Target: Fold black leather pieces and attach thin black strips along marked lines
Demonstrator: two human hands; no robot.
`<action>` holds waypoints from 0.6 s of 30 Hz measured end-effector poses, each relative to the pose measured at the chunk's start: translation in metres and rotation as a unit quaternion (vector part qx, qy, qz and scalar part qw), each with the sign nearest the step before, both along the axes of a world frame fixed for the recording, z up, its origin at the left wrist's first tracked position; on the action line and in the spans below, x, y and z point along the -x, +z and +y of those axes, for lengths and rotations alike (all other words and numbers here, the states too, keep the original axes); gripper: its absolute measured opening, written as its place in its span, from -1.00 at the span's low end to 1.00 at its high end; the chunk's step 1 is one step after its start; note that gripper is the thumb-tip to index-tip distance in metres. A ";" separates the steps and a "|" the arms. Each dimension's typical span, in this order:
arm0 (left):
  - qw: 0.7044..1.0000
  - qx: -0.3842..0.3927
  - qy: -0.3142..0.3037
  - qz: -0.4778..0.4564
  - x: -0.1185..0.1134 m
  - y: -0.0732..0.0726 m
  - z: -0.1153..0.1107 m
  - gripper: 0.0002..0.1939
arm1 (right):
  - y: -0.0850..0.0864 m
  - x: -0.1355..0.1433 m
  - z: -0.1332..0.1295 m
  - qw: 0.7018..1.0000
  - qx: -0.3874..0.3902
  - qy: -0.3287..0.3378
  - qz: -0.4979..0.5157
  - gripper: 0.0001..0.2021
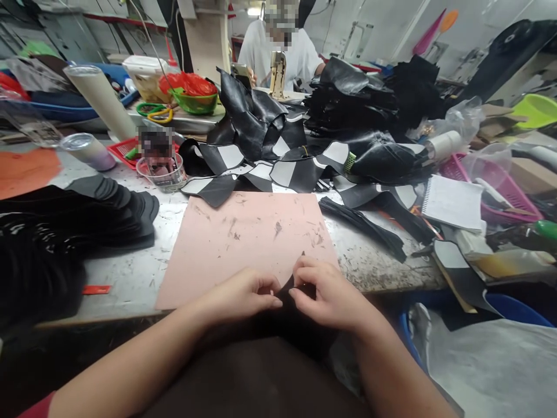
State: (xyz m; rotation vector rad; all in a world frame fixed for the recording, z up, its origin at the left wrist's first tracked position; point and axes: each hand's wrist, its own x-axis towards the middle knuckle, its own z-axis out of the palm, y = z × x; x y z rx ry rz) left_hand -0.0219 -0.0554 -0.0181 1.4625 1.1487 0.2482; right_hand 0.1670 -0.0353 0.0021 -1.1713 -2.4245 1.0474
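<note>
My left hand (255,292) and my right hand (319,290) come close together at the table's front edge. Both are closed, thumbs and fingers pinching a thin black piece of material (285,290) that hangs down toward my lap. Its lower part blends into the dark clothing, so its full shape cannot be made out. Just beyond my hands lies a pink sheet (248,232) strewn with dark scraps. Behind it sit black leather pieces with white patches (287,171), loosely heaped.
Stacked black pieces (117,215) cover the left side. A clear cup (162,171), a tumbler (87,151) and a green bowl (195,101) stand behind. Rightward are a spiral notebook (452,202) and a pink basket (517,200). A person (252,49) sits across.
</note>
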 end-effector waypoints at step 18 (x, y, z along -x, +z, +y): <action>0.999 -0.046 -0.021 0.007 -0.005 0.007 0.007 -0.84 | -0.004 -0.002 0.004 0.999 -0.014 0.031 -0.002 -0.91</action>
